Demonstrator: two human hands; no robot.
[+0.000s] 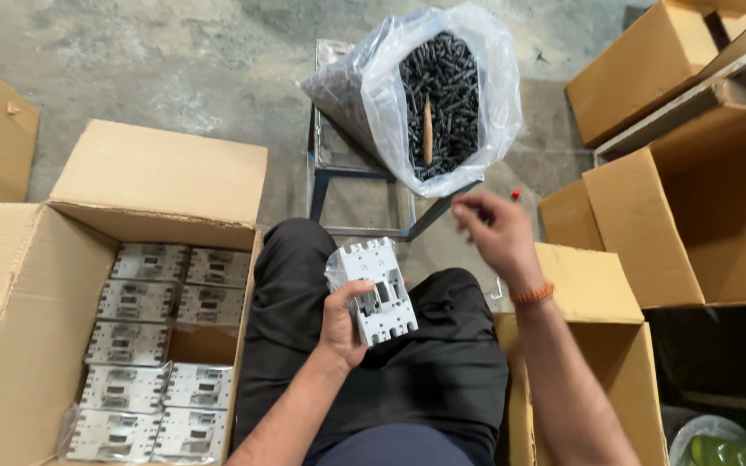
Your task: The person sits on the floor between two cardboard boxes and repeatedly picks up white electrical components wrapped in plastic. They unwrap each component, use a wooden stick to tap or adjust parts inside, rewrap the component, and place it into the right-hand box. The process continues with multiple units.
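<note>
A single view, from a camera worn on the person's head, looks steeply down over the lap onto the concrete floor point(174, 60); it faces forward and down, so the forearms enter from the bottom edge; it sits close, with the left hand point(344, 324) and right hand point(496, 231) near mid-frame; the open cardboard box point(10, 285) fills the left side, more boxes the right edge, and the clear bag of dark parts point(442, 95) lies at the top, farthest off.
</note>
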